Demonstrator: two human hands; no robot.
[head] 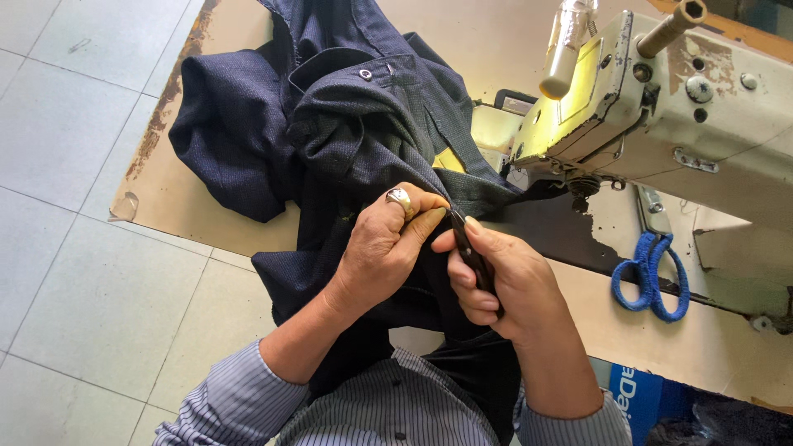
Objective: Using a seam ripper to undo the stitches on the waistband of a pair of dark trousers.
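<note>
A dark navy garment (330,116) with a button lies bunched on the sewing table and hangs down to my lap. My left hand (384,244), with a ring on one finger, pinches a fold of this cloth near its seam. My right hand (504,285) grips a small dark thread snipper (471,252), its tip touching the cloth right beside my left fingertips. Both hands meet just in front of the table's edge.
A beige industrial sewing machine (669,107) stands at the right on a worn tan table (206,211). Blue-handled scissors (652,277) lie on the table under the machine. Pale floor tiles (74,272) fill the left side.
</note>
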